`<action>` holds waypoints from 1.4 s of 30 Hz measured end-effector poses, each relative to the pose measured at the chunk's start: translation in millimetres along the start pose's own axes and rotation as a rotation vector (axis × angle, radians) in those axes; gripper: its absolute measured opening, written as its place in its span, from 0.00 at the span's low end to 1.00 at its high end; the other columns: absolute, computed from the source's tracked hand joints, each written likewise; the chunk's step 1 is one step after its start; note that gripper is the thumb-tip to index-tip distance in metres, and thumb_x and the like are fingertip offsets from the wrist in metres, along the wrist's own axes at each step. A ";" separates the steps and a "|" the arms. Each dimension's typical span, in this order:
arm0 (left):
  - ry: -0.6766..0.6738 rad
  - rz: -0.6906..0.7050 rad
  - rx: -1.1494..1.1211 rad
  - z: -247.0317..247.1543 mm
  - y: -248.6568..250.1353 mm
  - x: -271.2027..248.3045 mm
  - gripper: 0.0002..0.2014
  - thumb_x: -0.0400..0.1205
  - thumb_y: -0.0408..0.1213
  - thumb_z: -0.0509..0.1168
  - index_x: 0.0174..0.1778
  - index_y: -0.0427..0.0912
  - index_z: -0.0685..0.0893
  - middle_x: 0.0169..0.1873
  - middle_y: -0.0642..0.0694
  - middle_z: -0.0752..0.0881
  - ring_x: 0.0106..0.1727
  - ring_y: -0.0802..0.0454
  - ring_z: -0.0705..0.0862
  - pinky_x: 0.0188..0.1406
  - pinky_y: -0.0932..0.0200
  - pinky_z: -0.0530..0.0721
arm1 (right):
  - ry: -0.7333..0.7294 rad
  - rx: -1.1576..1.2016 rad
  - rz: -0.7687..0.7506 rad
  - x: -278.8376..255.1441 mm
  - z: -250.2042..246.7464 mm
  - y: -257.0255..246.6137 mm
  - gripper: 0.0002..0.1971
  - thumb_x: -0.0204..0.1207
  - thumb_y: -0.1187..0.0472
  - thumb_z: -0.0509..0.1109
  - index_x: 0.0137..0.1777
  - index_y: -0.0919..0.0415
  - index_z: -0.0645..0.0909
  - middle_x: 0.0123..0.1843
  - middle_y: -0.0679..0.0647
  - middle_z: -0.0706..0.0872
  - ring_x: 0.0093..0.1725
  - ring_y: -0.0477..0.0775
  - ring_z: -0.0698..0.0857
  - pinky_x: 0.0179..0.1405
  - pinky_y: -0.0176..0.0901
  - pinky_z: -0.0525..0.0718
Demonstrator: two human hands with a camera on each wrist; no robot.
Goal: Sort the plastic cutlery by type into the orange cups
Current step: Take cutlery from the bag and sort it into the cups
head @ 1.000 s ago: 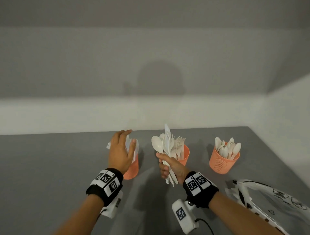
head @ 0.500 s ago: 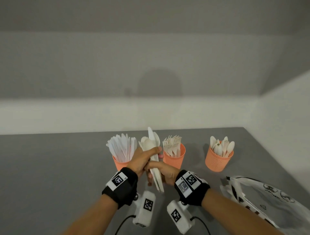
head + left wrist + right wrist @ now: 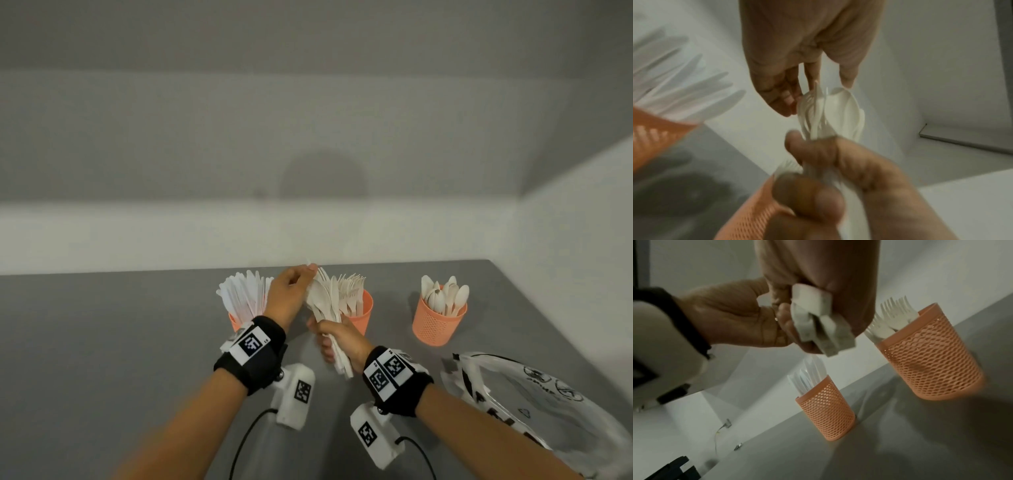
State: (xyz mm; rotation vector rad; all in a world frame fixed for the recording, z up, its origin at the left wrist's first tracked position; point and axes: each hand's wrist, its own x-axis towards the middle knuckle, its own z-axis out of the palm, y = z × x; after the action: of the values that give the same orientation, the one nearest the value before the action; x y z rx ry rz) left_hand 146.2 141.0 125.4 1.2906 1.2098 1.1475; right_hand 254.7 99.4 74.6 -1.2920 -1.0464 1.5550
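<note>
My right hand [image 3: 325,337] grips a bundle of white plastic cutlery [image 3: 327,301] by the handles, upright between the left and middle orange cups. At the bundle's top my left hand [image 3: 306,274] pinches one thin white piece, seemingly a knife [image 3: 310,265]. The left wrist view shows those fingers [image 3: 812,76] on the spoon and fork heads of the bundle [image 3: 830,112]. The handle ends [image 3: 818,321] stick out of my right fist. The left cup [image 3: 235,322] holds knives, the middle cup [image 3: 361,317] forks, the right cup [image 3: 433,325] spoons.
A crumpled printed plastic bag [image 3: 531,394] lies on the grey table [image 3: 102,342] at the right, close to my right forearm. White walls close the table's far edge and right side. Cables trail from both wrist cameras.
My left hand left the knife cup, came over to the bundle in my right hand, and has slid up to its top. The bundle stays between the cups.
</note>
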 end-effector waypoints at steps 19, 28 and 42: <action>0.137 0.117 0.187 -22.8 17.0 22.4 0.04 0.85 0.36 0.56 0.47 0.41 0.73 0.32 0.46 0.82 0.27 0.52 0.82 0.20 0.67 0.78 | -0.075 0.068 -0.005 -8.9 -17.2 6.8 0.13 0.80 0.48 0.63 0.51 0.57 0.79 0.21 0.46 0.73 0.16 0.42 0.67 0.15 0.31 0.67; 0.285 0.242 0.005 -54.8 23.3 17.2 0.14 0.82 0.25 0.61 0.61 0.42 0.71 0.35 0.43 0.83 0.23 0.63 0.84 0.27 0.68 0.86 | -0.010 0.042 0.036 4.1 -20.5 12.3 0.16 0.79 0.44 0.63 0.51 0.57 0.78 0.25 0.49 0.74 0.15 0.42 0.66 0.14 0.30 0.66; 0.313 0.473 0.714 -102.4 -44.1 27.6 0.12 0.83 0.30 0.59 0.62 0.38 0.78 0.39 0.37 0.85 0.39 0.40 0.83 0.41 0.50 0.81 | 0.007 0.107 0.060 23.6 -14.0 6.7 0.08 0.80 0.55 0.64 0.52 0.59 0.77 0.23 0.51 0.79 0.16 0.45 0.70 0.15 0.31 0.67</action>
State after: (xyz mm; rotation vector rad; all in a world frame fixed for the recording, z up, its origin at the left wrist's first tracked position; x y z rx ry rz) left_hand 42.8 174.6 88.3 2.0698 1.6915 1.3367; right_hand 265.2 121.0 59.6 -1.2643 -0.9149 1.6275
